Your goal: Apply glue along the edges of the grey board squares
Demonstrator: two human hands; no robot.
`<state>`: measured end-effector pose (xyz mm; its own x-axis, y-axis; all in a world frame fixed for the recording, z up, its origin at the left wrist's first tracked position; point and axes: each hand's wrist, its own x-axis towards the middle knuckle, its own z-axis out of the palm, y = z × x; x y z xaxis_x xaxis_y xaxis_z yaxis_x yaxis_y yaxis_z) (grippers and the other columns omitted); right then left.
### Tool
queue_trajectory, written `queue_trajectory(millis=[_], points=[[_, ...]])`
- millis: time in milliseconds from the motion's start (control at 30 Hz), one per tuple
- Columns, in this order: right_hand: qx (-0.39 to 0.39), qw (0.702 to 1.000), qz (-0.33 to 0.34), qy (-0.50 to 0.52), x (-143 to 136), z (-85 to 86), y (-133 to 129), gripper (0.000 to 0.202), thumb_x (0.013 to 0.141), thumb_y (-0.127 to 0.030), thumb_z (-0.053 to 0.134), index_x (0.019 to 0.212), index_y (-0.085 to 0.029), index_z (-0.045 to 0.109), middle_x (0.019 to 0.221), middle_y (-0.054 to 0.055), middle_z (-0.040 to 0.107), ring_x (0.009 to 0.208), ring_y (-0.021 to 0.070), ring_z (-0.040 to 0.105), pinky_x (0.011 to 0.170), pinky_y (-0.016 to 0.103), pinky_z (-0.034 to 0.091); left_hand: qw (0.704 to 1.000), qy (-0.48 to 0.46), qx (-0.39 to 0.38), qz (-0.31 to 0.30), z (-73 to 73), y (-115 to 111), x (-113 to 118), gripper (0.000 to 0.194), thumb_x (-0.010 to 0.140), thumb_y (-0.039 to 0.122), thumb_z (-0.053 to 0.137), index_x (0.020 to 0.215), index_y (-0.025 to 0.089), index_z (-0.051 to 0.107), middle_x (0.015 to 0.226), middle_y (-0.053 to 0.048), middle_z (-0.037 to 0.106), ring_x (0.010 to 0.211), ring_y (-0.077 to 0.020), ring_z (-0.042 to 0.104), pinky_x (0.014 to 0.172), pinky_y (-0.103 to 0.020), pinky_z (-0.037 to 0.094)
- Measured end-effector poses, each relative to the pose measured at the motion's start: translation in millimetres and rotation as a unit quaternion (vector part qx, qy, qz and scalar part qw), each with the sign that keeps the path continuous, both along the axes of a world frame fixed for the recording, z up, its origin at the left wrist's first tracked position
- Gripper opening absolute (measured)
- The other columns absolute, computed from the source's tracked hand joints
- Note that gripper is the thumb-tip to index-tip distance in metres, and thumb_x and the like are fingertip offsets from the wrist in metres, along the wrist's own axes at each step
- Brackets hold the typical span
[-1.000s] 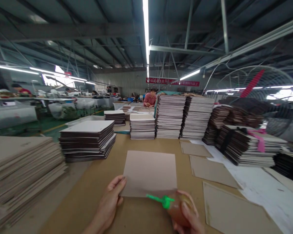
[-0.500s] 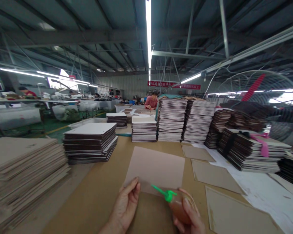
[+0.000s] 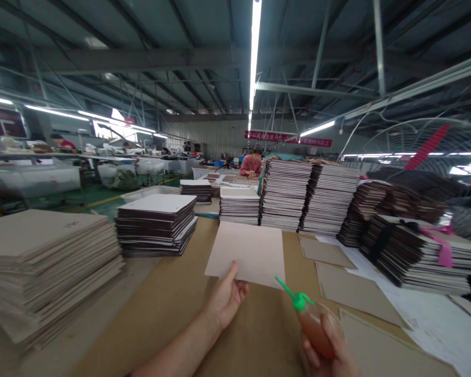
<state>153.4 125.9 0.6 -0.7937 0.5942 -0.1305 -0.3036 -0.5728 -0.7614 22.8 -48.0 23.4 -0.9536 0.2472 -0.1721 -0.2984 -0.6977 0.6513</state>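
Your left grip (image 3: 228,299) pinches the pale board (image 3: 249,247) by its near edge; right grip (image 3: 334,343) wraps the green-nozzled bottle (image 3: 312,322), toward the desk's (image 3: 168,288) near edge.

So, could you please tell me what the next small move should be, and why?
I'd probably lower the green nozzle onto the pale sheet at its near right corner: the right hand holds the bottle with its tip by that corner, while the left hand grips the near edge.
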Motion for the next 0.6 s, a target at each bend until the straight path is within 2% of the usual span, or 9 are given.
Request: queue_trajectory(millis=[67, 167, 300, 367, 467, 600], points=[[-0.005, 1.0, -0.012, -0.013, -1, 7.2, 9, 0.069, 0.049, -0.048, 0.092, 0.105, -0.024, 0.058, 0.108, 0.004, 0.057, 0.074, 0.0204, 0.058, 0.046, 0.021, 0.052, 1.0, -0.008, -0.009, 0.012, -7.7, -1, -7, 0.027, 0.079, 0.036, 0.071, 0.094, 0.016, 0.059, 0.075, 0.0, 0.066, 0.049, -0.0052, 0.055, 0.036, -0.013, 0.038], [0.056, 0.998, -0.002, 0.023, -2, 26.3, 8, 0.062, 0.058, -0.048, 0.089, 0.108, -0.025, 0.058, 0.106, 0.003, 0.055, 0.078, 0.0195, 0.058, 0.052, 0.022, 0.054, 1.0, -0.004, -0.024, 0.015, -22.2, -4, -8, 0.032, 0.075, 0.042, 0.073, 0.089, 0.017, 0.059, 0.071, 0.003, 0.062, 0.048, -0.0031, 0.051, 0.033, -0.011, 0.026], [0.154, 0.987, 0.023, 0.03, -8, 53.5, -14, 0.065, 0.063, -0.052, 0.086, 0.113, -0.024, 0.054, 0.104, 0.004, 0.057, 0.077, 0.0206, 0.059, 0.052, 0.02, 0.052, 0.998, 0.033, -0.047, 0.008, -33.5, -9, -5, 0.033, 0.071, 0.042, 0.075, 0.084, 0.016, 0.061, 0.069, 0.003, 0.061, 0.047, -0.003, 0.05, 0.033, -0.011, 0.02], [0.219, 0.974, 0.044, 0.019, -16, 61.6, -29, 0.066, 0.066, -0.055, 0.083, 0.114, -0.023, 0.052, 0.099, 0.005, 0.06, 0.069, 0.0194, 0.059, 0.049, 0.021, 0.05, 0.997, 0.039, -0.062, 0.013, -36.1, -10, -5, 0.031, 0.07, 0.04, 0.076, 0.083, 0.015, 0.062, 0.067, 0.002, 0.061, 0.049, -0.0047, 0.053, 0.034, -0.012, 0.025], [0.35, 0.934, 0.071, 0.023, -32, 63.9, -48, 0.058, 0.076, -0.056, 0.074, 0.116, -0.021, 0.05, 0.088, 0.003, 0.061, 0.063, 0.0175, 0.056, 0.051, 0.022, 0.049, 0.995, 0.059, -0.08, 0.01, -37.1, -9, -5, 0.031, 0.07, 0.037, 0.075, 0.087, 0.013, 0.065, 0.074, -0.003, 0.066, 0.057, -0.0098, 0.059, 0.039, -0.015, 0.037], [0.531, 0.837, 0.061, 0.12, -55, 56.5, -61, 0.04, 0.088, -0.044, 0.063, 0.116, -0.02, 0.048, 0.101, 0.006, 0.058, 0.085, 0.022, 0.058, 0.072, 0.03, 0.05, 0.988, 0.114, -0.101, -0.005, -33.2, -6, 0, 0.031, 0.07, 0.037, 0.074, 0.09, 0.013, 0.068, 0.077, -0.005, 0.068, 0.057, -0.0129, 0.058, 0.04, -0.019, 0.038]])
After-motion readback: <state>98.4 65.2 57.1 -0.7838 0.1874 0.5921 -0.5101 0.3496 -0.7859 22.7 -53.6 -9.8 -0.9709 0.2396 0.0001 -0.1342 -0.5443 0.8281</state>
